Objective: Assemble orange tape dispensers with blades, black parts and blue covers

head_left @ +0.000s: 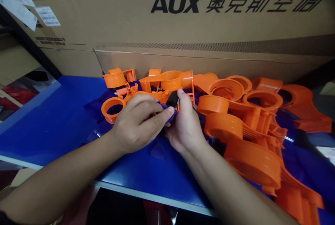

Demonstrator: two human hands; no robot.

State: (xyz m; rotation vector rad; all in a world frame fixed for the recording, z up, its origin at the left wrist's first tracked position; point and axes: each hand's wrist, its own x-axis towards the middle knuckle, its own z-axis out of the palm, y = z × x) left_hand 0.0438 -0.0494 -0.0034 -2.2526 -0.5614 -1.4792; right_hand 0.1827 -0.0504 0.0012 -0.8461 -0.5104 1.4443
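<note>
Near the middle of the blue tabletop, both my hands are close together around a dark blue plastic part, mostly hidden by my fingers. My left hand is closed over it from the left, fingers pressed along its top. From the right, my right hand grips it, with the thumb raised against a small black cylinder like a roller. Whether the cylinder is fitted into the blue part cannot be made out. Just beyond my hands lie orange plastic tape dispenser bodies with round hubs.
More orange tape dispenser bodies are heaped to the right, beside my right forearm. Dark blue plastic pieces lie among and left of them. A large cardboard box stands along the back of the blue table. The table's pale front edge runs below my arms.
</note>
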